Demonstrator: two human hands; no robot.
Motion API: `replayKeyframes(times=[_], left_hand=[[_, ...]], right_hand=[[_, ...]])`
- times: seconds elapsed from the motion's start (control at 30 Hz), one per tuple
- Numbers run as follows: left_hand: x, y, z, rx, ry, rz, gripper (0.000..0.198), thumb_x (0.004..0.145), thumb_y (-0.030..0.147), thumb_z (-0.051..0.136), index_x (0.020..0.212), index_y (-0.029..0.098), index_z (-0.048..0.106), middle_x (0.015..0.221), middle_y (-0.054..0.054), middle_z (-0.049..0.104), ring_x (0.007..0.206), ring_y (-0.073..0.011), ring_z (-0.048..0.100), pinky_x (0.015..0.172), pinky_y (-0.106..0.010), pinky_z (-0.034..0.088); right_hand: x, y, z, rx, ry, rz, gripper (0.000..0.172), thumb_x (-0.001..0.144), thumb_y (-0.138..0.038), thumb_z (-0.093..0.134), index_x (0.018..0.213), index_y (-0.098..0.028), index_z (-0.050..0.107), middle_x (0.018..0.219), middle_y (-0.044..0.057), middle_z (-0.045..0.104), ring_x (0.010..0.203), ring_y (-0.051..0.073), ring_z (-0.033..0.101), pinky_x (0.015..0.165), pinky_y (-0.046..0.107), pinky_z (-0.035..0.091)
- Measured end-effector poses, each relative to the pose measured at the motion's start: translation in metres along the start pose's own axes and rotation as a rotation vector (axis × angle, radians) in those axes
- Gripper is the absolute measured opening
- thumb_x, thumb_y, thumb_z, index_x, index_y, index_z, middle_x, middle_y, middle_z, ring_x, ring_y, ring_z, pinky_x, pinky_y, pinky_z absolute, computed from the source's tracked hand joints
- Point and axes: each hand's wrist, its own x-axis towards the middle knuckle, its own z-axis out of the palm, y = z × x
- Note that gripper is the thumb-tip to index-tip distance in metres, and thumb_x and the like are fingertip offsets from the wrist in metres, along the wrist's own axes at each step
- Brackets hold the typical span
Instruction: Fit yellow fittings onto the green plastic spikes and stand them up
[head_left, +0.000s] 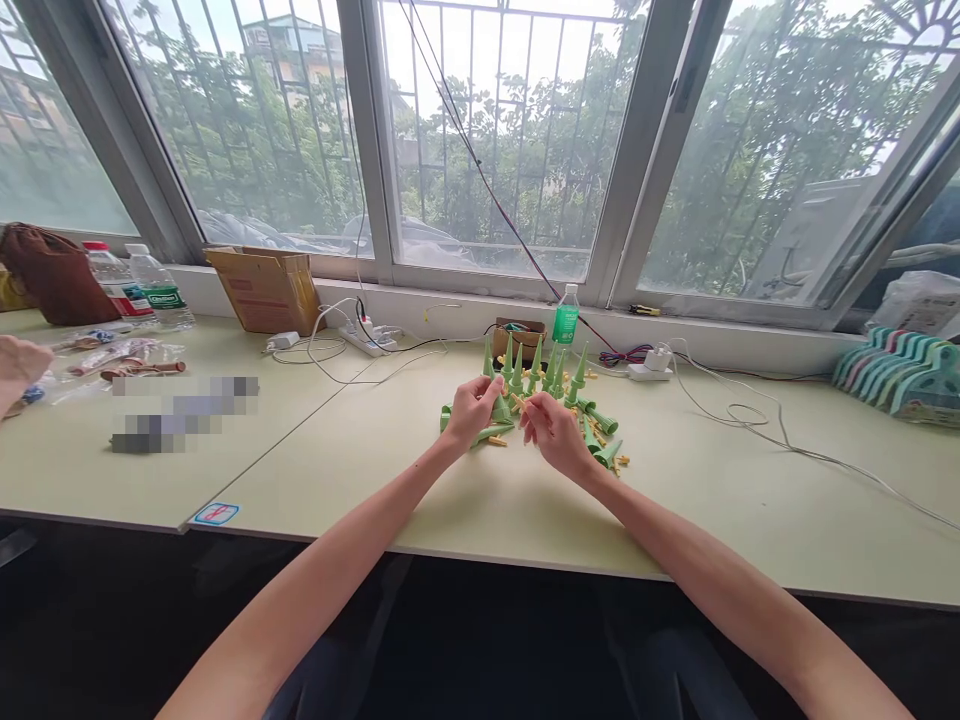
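Near the middle of the table, my left hand (472,408) is closed around a green plastic cone (501,409), its fingers partly covering it. Just to the right, my right hand (555,432) pinches a small yellow piece (517,401) close to that cone. Behind both hands stand several upright green cones (577,376) with narrow pointed tops. More green cones (601,417) lie on their sides right of my right hand. Loose yellow pieces (497,441) are scattered among them. My fingers hide part of the pile.
A green-labelled bottle (566,316) and a small open cardboard box (519,340) stand behind the cones. White cables (780,430) run across the right side, near pastel hangers (892,375). Another person's hand (21,368) shows at the far left, beside bagged items and bottles.
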Motion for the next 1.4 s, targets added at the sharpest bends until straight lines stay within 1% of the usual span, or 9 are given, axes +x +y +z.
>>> replayKeyframes(times=[0.1,0.23,0.47,0.6,0.73,0.9,1.1,1.3,1.4], left_hand=[[0.002,-0.003,-0.002,0.052,-0.016,0.040,0.040,0.082,0.056,0.055,0.072,0.017,0.055,0.050,0.007,0.030,0.038,-0.0048,0.027,0.035,-0.020,0.023],[0.002,-0.005,-0.002,0.131,-0.026,0.120,0.039,0.084,0.055,0.052,0.076,0.017,0.058,0.052,0.006,0.033,0.040,-0.0054,0.028,0.038,-0.021,0.023],[0.000,-0.003,0.000,0.204,-0.049,0.210,0.038,0.086,0.053,0.050,0.076,0.017,0.057,0.059,0.004,0.037,0.044,-0.0058,0.028,0.041,-0.022,0.023],[-0.001,-0.004,0.000,0.250,-0.053,0.249,0.037,0.086,0.051,0.050,0.074,0.017,0.055,0.067,0.002,0.046,0.047,-0.0055,0.028,0.042,-0.022,0.022],[-0.001,-0.005,0.000,0.266,-0.052,0.268,0.035,0.086,0.050,0.050,0.075,0.017,0.055,0.071,0.001,0.049,0.047,-0.0053,0.029,0.044,-0.022,0.023],[-0.003,-0.005,0.000,0.291,-0.063,0.298,0.033,0.086,0.049,0.051,0.074,0.018,0.051,0.071,0.002,0.051,0.047,-0.0050,0.030,0.046,-0.021,0.026],[-0.004,-0.006,0.001,0.351,-0.076,0.360,0.030,0.088,0.044,0.048,0.074,0.018,0.050,0.070,0.001,0.053,0.048,-0.0053,0.035,0.048,-0.020,0.030],[-0.005,-0.006,0.000,0.350,-0.091,0.370,0.029,0.086,0.044,0.050,0.075,0.017,0.053,0.064,0.001,0.051,0.049,-0.0069,0.040,0.048,-0.020,0.033],[-0.004,-0.007,0.000,0.354,-0.099,0.364,0.029,0.086,0.044,0.050,0.074,0.018,0.051,0.063,0.002,0.050,0.049,-0.0072,0.040,0.048,-0.020,0.032]], right_hand=[[0.003,0.004,-0.006,-0.102,0.011,-0.012,0.025,0.097,-0.040,0.038,0.086,-0.020,0.050,0.073,0.000,0.063,0.052,0.011,0.057,0.056,0.025,0.045],[0.005,0.009,-0.009,-0.165,-0.009,-0.021,0.021,0.095,-0.037,0.040,0.087,-0.020,0.051,0.073,0.000,0.062,0.053,0.012,0.057,0.056,0.024,0.044],[0.005,0.016,-0.009,-0.264,-0.079,-0.053,0.024,0.095,-0.034,0.039,0.081,-0.020,0.052,0.066,0.000,0.059,0.053,0.012,0.054,0.058,0.024,0.041],[0.005,0.016,-0.010,-0.279,-0.098,-0.054,0.024,0.096,-0.033,0.038,0.081,-0.020,0.052,0.065,0.000,0.058,0.054,0.013,0.053,0.058,0.024,0.040],[0.006,0.015,-0.010,-0.303,-0.108,-0.047,0.024,0.095,-0.033,0.038,0.079,-0.020,0.051,0.062,0.000,0.058,0.054,0.013,0.052,0.059,0.025,0.040],[0.006,0.015,-0.010,-0.316,-0.125,-0.036,0.026,0.096,-0.034,0.037,0.078,-0.020,0.050,0.060,-0.001,0.057,0.055,0.013,0.051,0.060,0.025,0.039],[0.005,0.013,-0.010,-0.304,-0.103,-0.018,0.026,0.096,-0.033,0.036,0.077,-0.020,0.049,0.058,-0.001,0.055,0.053,0.013,0.050,0.059,0.024,0.038],[0.004,0.012,-0.010,-0.288,-0.085,0.004,0.026,0.095,-0.032,0.036,0.075,-0.020,0.048,0.058,-0.002,0.054,0.053,0.012,0.049,0.059,0.024,0.038],[0.003,0.010,-0.009,-0.292,-0.086,0.009,0.025,0.095,-0.032,0.036,0.075,-0.020,0.048,0.057,-0.002,0.054,0.052,0.012,0.048,0.058,0.024,0.037]])
